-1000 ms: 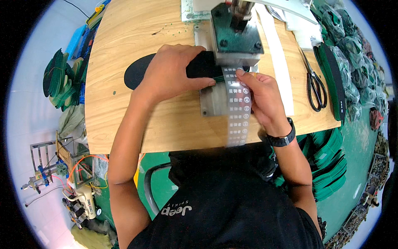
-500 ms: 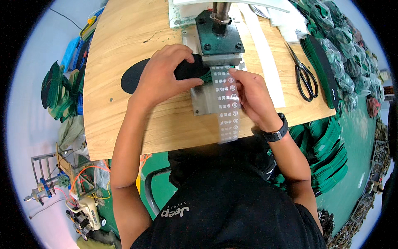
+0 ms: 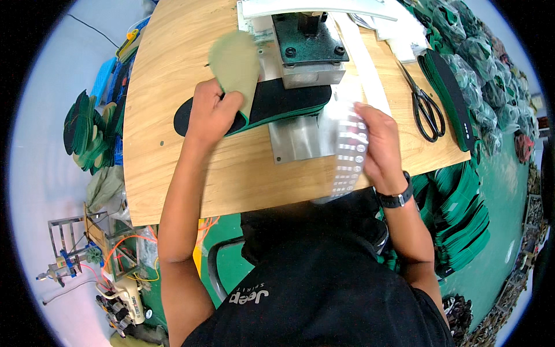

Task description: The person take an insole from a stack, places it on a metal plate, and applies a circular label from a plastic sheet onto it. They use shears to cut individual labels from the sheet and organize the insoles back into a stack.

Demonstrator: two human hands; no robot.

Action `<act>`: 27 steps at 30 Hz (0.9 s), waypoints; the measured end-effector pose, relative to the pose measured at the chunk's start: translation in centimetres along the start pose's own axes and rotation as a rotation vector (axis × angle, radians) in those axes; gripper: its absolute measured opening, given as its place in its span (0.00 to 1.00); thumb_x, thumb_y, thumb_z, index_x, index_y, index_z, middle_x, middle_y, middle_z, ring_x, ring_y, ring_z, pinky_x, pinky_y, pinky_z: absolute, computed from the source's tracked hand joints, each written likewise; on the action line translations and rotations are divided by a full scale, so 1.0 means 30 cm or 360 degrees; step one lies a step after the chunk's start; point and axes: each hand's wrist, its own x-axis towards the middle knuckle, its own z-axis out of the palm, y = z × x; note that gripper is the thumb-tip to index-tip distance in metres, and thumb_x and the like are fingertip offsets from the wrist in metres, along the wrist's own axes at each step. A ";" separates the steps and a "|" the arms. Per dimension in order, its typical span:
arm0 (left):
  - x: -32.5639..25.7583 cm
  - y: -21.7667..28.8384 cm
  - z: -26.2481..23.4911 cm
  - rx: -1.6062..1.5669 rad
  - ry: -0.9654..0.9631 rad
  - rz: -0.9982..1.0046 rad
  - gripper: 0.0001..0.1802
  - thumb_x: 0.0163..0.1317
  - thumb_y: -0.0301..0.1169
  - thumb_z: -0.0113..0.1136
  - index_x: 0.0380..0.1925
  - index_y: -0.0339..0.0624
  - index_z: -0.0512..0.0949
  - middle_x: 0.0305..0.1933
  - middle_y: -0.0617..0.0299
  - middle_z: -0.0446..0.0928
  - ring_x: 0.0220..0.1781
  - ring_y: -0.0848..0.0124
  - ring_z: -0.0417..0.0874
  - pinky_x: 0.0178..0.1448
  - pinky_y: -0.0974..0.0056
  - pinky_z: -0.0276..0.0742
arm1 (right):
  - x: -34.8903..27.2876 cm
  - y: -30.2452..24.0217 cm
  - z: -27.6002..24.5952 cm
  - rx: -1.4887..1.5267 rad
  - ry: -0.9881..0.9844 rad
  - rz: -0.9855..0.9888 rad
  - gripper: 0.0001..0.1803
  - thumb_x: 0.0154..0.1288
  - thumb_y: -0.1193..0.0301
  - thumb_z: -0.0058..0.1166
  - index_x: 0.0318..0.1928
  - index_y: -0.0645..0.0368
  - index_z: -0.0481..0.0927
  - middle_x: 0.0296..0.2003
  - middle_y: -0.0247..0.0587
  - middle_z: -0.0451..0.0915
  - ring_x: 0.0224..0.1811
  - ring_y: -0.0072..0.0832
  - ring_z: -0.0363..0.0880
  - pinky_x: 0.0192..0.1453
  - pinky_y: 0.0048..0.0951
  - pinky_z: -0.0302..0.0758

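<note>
My left hand (image 3: 211,114) is closed on an insole (image 3: 236,61), whose beige underside shows, blurred by motion. It stands tilted above a stack of black insoles with green edges (image 3: 286,101). The stack lies on the table, its right end below the head of a press (image 3: 310,43) and over a metal base plate (image 3: 300,141). To the right of the plate, my right hand (image 3: 381,139) pinches the upper end of a clear strip with rows of white printed marks (image 3: 349,153). The strip hangs toward the table's near edge and is partly blurred.
Black scissors (image 3: 426,110) and another insole stack (image 3: 448,95) lie on the right of the wooden table (image 3: 167,185). A white strip (image 3: 376,87) runs behind my right hand. Green insole bundles (image 3: 454,214) are beside the table; bagged ones are piled at far right.
My left hand has lifted an insole from the stack and turned its beige side up. The clear strip has come away from the press, moving right with my right hand.
</note>
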 end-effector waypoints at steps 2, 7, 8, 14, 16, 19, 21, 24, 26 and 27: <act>0.002 -0.014 0.010 0.0005 0.0007 0.0108 0.14 0.50 0.26 0.48 0.35 0.35 0.79 0.22 0.65 0.73 0.26 0.79 0.70 0.30 0.71 0.67 | 0.025 0.012 0.039 -0.0093 -0.0124 0.0191 0.07 0.64 0.73 0.51 0.31 0.64 0.76 0.24 0.36 0.77 0.21 0.19 0.74 0.25 0.19 0.71; 0.006 -0.031 0.023 0.0051 0.0051 0.0263 0.14 0.50 0.28 0.48 0.34 0.35 0.79 0.21 0.62 0.73 0.24 0.78 0.70 0.30 0.71 0.67 | 0.051 0.044 0.059 -0.0282 -0.0302 0.0240 0.10 0.64 0.71 0.52 0.28 0.64 0.77 0.23 0.35 0.78 0.21 0.17 0.74 0.25 0.17 0.70; 0.008 -0.028 0.019 0.0114 0.0050 0.0280 0.13 0.50 0.28 0.49 0.33 0.35 0.78 0.20 0.61 0.73 0.24 0.77 0.70 0.30 0.70 0.67 | 0.053 0.043 0.058 -0.0316 -0.0332 0.0223 0.10 0.64 0.71 0.52 0.27 0.63 0.77 0.23 0.34 0.78 0.21 0.17 0.73 0.25 0.17 0.69; 0.018 -0.051 0.018 0.0166 0.0019 0.0317 0.10 0.49 0.28 0.50 0.29 0.35 0.76 0.20 0.55 0.73 0.21 0.68 0.70 0.29 0.66 0.68 | 0.068 0.050 0.063 -0.0356 -0.0313 0.0232 0.12 0.65 0.70 0.52 0.26 0.63 0.77 0.23 0.33 0.78 0.20 0.15 0.72 0.24 0.16 0.68; 0.017 -0.045 0.019 0.0202 0.0033 0.0306 0.09 0.49 0.28 0.50 0.29 0.35 0.76 0.20 0.53 0.73 0.21 0.65 0.69 0.29 0.65 0.68 | 0.067 0.045 0.067 -0.0341 -0.0297 0.0241 0.12 0.65 0.70 0.52 0.26 0.63 0.77 0.22 0.33 0.78 0.20 0.15 0.72 0.23 0.16 0.68; 0.010 -0.046 0.024 0.0296 0.0050 0.0323 0.10 0.49 0.28 0.51 0.30 0.35 0.76 0.20 0.51 0.72 0.22 0.62 0.69 0.30 0.64 0.68 | 0.064 0.045 0.071 -0.0371 -0.0278 0.0266 0.12 0.65 0.70 0.52 0.26 0.62 0.77 0.20 0.33 0.77 0.19 0.14 0.72 0.22 0.16 0.65; 0.010 -0.051 0.018 0.0345 -0.0007 0.0315 0.11 0.49 0.28 0.51 0.33 0.36 0.76 0.22 0.50 0.72 0.23 0.61 0.71 0.30 0.62 0.68 | 0.072 0.051 0.064 -0.0413 -0.0268 0.0260 0.12 0.65 0.69 0.52 0.25 0.61 0.77 0.20 0.32 0.77 0.19 0.14 0.71 0.21 0.16 0.64; 0.008 -0.027 0.034 0.0367 0.0019 0.0309 0.18 0.49 0.31 0.56 0.42 0.38 0.75 0.29 0.48 0.76 0.29 0.57 0.77 0.36 0.59 0.73 | 0.083 0.060 0.063 -0.0457 -0.0262 0.0243 0.13 0.66 0.68 0.52 0.25 0.61 0.77 0.19 0.32 0.76 0.18 0.14 0.70 0.20 0.15 0.61; 0.012 -0.032 0.050 0.0471 -0.0009 0.0429 0.25 0.47 0.34 0.61 0.47 0.40 0.73 0.36 0.48 0.77 0.36 0.54 0.78 0.42 0.58 0.74 | 0.078 0.058 0.065 -0.0455 -0.0243 0.0249 0.14 0.66 0.66 0.52 0.25 0.61 0.77 0.18 0.31 0.76 0.17 0.14 0.69 0.19 0.15 0.60; 0.015 -0.032 0.058 0.0521 -0.0021 0.0494 0.28 0.47 0.36 0.63 0.50 0.40 0.72 0.40 0.47 0.78 0.40 0.53 0.79 0.45 0.57 0.75 | 0.080 0.059 0.065 -0.0447 -0.0235 0.0243 0.15 0.66 0.65 0.52 0.25 0.61 0.77 0.18 0.31 0.76 0.16 0.14 0.69 0.19 0.15 0.60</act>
